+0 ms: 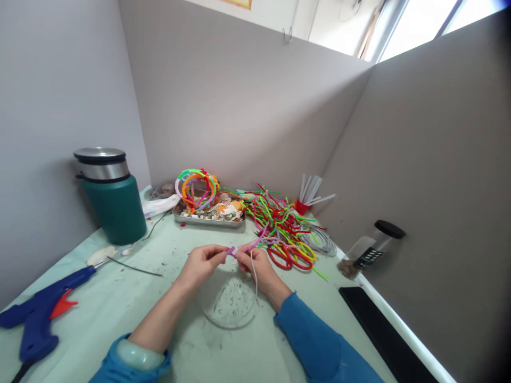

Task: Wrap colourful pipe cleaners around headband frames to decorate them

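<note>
My left hand [203,265] pinches the short end of a purple pipe cleaner [230,251] between thumb and fingers. Close beside it, my right hand [258,268] is closed on the same pipe cleaner, whose longer part runs out behind the fingers toward the upper right. A pale grey cord [256,279] curves down by the right hand; how it meets the pipe cleaner is hidden by the fingers. Below both hands sits a clear round dish [229,325] with small dark bits in or under it.
Left: blue glue gun [40,314], green flask [115,207]. Behind: metal tray [209,222] of shells and buttons, colourful rings [198,189] on it. Right: pipe cleaner pile [275,213], red-handled scissors [289,258], red cup [302,207], jar [371,250], black strip [383,332].
</note>
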The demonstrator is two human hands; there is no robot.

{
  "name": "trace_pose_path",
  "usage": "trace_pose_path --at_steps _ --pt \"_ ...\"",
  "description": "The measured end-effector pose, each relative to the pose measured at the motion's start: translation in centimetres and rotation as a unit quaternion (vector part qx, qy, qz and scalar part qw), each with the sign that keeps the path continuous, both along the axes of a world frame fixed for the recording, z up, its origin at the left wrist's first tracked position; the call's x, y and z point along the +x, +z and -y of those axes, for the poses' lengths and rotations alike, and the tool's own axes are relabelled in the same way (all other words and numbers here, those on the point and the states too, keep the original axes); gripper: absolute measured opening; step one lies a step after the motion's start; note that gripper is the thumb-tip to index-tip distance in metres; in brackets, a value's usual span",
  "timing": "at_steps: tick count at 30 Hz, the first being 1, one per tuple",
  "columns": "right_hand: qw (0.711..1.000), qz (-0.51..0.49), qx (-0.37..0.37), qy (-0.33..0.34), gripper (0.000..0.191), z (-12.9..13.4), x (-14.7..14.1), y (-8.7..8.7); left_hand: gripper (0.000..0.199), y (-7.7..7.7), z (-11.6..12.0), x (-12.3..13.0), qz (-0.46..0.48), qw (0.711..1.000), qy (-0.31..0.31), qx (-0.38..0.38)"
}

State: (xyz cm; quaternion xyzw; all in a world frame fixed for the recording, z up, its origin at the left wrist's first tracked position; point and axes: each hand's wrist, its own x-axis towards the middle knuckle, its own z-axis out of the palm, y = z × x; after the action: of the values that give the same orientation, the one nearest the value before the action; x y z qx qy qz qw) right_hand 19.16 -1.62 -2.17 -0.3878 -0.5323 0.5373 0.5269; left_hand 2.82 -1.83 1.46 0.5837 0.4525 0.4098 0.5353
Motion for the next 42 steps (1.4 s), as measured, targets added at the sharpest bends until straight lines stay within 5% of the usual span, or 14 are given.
trace_pose_path --at_steps 14,26,36,42 --pt "0.998 0.04 0.012 0.047 0.016 0.6 0.1 0.7 0.038 -1.1 -0.1 0.3 -0.057 0.995 0.003 -0.079" --pt "0.998 0.05 -0.002 0.024 0.018 0.6 -0.3 0.4 0.031 -1.1 0.0 0.3 -0.217 0.969 0.013 0.12" --pt "1.0 0.025 0.009 0.007 0.019 0.5 -0.3 0.4 0.027 -0.9 0.6 0.8 -0.258 0.95 0.032 0.173" --pt "0.998 0.018 0.019 -0.057 0.02 0.2 -0.2 0.1 0.035 -0.9 0.6 0.9 -0.265 0.951 0.017 0.155"
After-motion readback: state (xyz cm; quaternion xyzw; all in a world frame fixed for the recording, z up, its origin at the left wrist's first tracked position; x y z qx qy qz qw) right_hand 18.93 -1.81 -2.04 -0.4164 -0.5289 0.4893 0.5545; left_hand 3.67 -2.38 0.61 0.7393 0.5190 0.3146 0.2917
